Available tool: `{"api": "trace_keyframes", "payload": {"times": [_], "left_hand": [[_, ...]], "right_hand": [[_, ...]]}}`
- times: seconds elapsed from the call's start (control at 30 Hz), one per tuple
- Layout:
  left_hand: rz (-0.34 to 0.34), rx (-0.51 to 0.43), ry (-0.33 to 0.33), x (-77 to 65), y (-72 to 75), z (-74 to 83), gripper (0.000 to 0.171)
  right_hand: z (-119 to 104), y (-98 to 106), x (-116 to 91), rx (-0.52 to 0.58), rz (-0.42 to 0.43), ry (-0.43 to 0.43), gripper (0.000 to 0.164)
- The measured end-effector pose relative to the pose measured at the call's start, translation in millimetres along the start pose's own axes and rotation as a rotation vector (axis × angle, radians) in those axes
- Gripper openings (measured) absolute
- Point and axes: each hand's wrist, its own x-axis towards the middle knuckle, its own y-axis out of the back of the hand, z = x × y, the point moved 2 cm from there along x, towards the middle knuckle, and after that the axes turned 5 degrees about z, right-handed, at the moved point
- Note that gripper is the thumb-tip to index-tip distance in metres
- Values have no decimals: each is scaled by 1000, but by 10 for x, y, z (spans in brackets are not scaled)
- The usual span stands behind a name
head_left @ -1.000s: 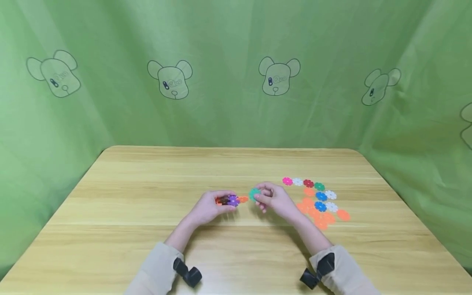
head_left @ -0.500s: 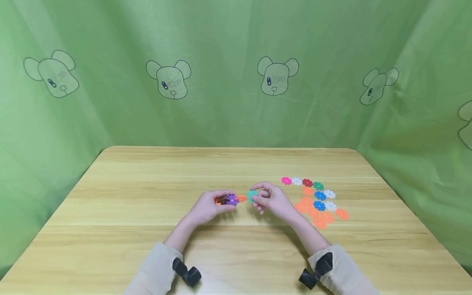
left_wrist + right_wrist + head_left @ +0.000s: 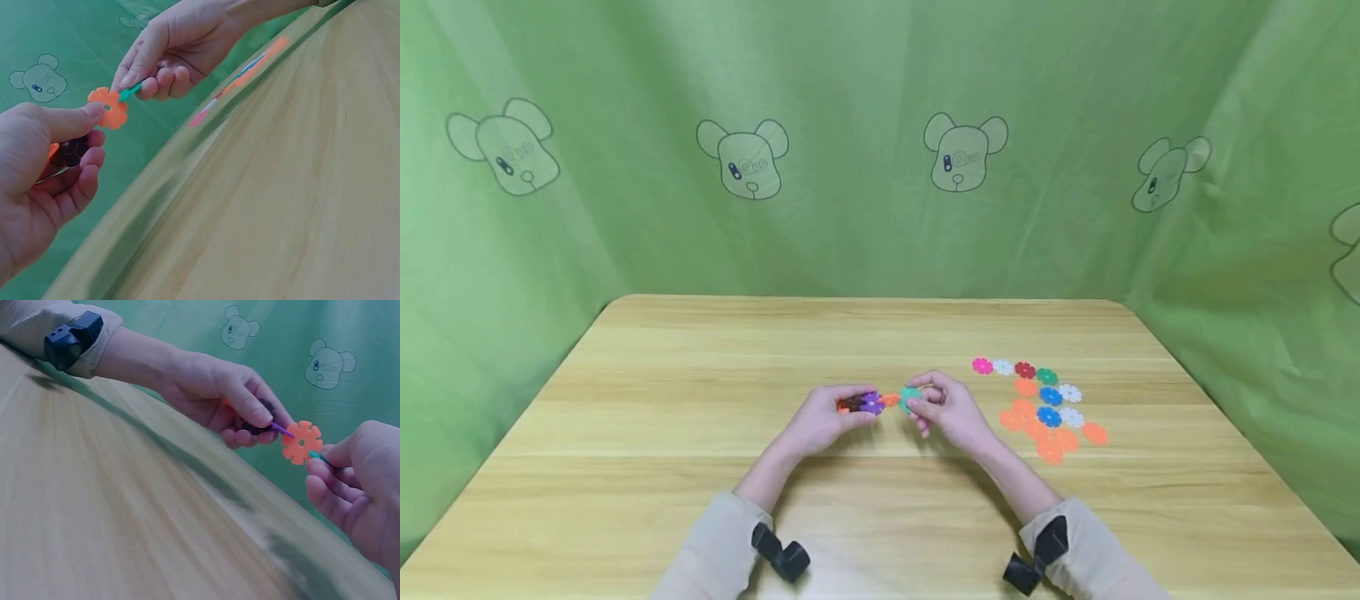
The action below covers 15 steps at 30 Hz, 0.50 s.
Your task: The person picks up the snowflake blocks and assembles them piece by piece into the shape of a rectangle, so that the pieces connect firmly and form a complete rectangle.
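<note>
My left hand [image 3: 822, 421] holds a short chain of flower-shaped snap discs above the table. In the head view its purple disc [image 3: 872, 404] shows between thumb and fingers, beside a dark brown disc [image 3: 853, 404]. An orange disc [image 3: 302, 442] stands at the chain's right end, face-on in the right wrist view. My right hand [image 3: 951, 412] pinches a green disc [image 3: 909, 399] between thumb and index finger. That disc's edge meets the rim of the orange one, seen edge-on in the left wrist view. The fingers of my left hand hide part of the chain.
On the wooden table [image 3: 880, 517], right of my hands, lie loose discs: a pink disc [image 3: 982, 366], a dark red disc [image 3: 1025, 370], blue and white ones, and several orange discs [image 3: 1051, 450]. A green curtain [image 3: 857, 233] surrounds the table's back and sides.
My right hand has moved left with the green disc, closing the gap to the orange disc at the chain's end. My left hand has stayed nearly still.
</note>
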Motion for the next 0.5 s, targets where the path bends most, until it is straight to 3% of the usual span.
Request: {"api": "trace_keyframes", "payload": {"times": [0.5], "left_hand": [[-40,-35,-35,-38,10,76,42]], "right_hand": [[26,5,-19,158,-9,-7,30]]}}
